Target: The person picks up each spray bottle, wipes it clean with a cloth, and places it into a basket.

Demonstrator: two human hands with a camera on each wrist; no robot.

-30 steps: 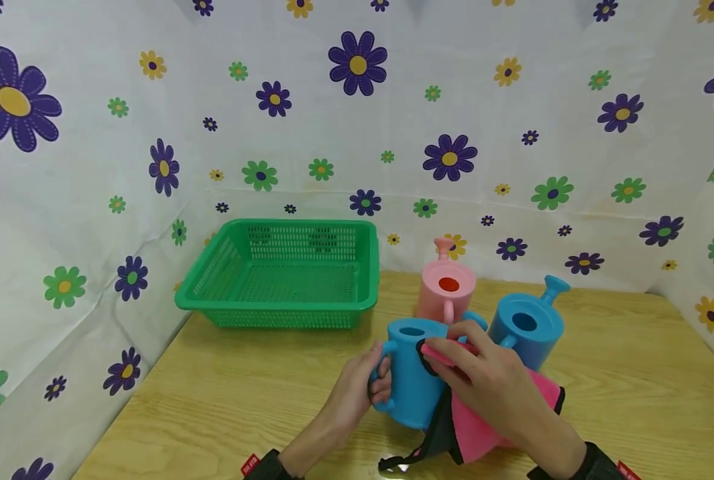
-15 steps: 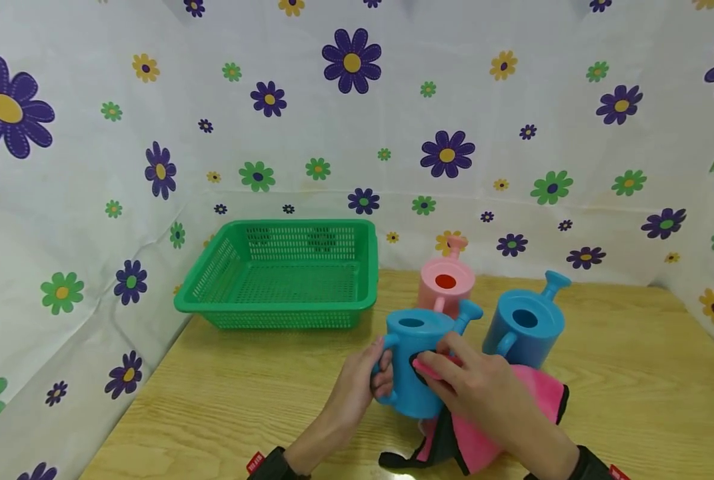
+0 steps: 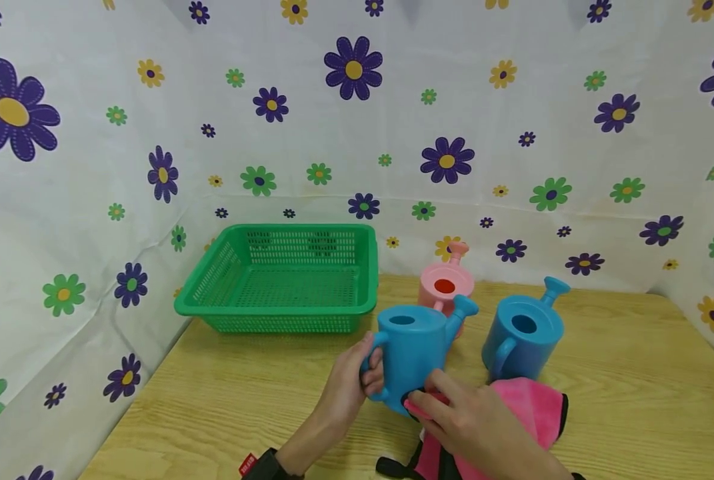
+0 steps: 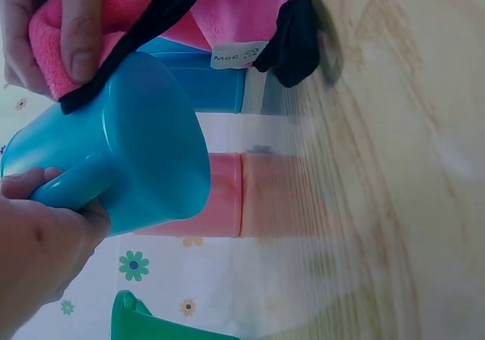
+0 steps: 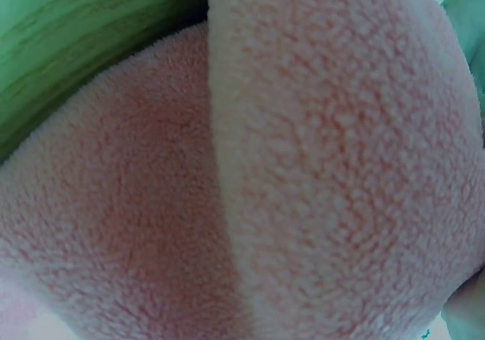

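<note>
Blue watering can (image 3: 413, 353), held nearly upright, points its spout (image 3: 460, 316) rightward.

The person wears a black left cuff (image 3: 275, 465) with a small red tag (image 3: 247, 465) at its outer edge, bearing pale lettering too small to read. Of the right cuff (image 3: 577, 476), the head view shows only a dark sliver.

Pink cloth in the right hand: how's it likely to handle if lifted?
Probably floppy: the pink cloth lies in soft folds around the right hand. Likely easy to grip rather than slippery, given the fuzzy pile in the right wrist view. The dark trim sticks out past the pink, so it might trail.
</note>
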